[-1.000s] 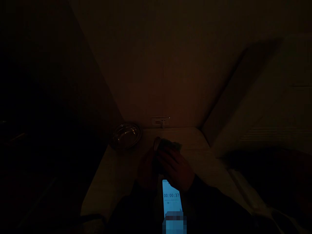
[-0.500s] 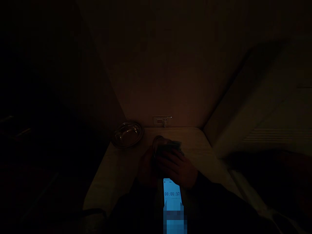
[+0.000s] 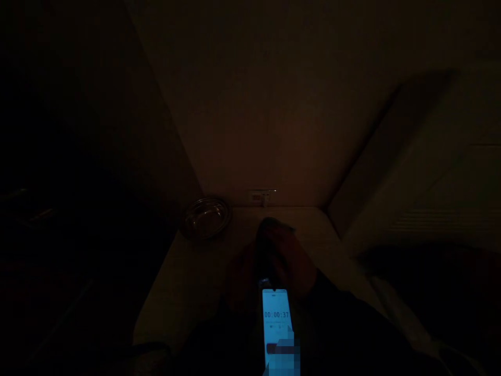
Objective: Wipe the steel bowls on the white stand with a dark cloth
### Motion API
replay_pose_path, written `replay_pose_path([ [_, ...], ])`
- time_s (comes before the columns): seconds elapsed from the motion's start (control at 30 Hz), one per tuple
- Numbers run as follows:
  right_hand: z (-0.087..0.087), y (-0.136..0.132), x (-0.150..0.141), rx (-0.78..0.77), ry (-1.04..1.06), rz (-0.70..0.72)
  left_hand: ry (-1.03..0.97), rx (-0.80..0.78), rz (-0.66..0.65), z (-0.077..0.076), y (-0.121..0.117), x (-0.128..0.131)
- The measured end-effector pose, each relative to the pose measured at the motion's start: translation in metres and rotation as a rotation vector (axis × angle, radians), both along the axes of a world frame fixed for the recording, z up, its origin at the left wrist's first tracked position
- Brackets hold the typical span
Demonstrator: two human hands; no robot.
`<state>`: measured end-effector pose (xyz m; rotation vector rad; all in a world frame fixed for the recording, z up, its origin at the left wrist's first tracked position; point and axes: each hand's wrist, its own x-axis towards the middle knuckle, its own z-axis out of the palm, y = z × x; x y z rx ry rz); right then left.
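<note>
First, phone (image 3: 276, 308): lit, reading 00:00:37, lower part pixelated.
Left hand (image 3: 239, 271): beside a dark bundle (image 3: 267, 225); its grip is too dim to tell.
Right hand (image 3: 296, 258): grip curled closed over the bundle's right side.
Dark bundle: between both hands, over the table (image 3: 183, 282).
Metal bowl (image 3: 205, 219): table's far left corner.
Wall socket (image 3: 257, 197): behind the table.

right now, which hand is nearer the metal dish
The left hand, left of the dark object; the right hand, on its other side, is farther from the metal dish.
</note>
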<state>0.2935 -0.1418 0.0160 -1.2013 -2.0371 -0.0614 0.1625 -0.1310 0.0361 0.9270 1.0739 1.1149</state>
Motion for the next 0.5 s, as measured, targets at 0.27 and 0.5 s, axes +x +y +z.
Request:
replay_pose_path([
  [0.27,-0.011,0.000,0.002,-0.086,0.157,-0.078,0.088,0.010,-0.006,-0.005,-0.006,-0.001],
  [0.5,-0.006,0.009,0.001,-0.143,0.237,-0.022,0.220,0.100,0.016,-0.004,-0.003,-0.006],
])
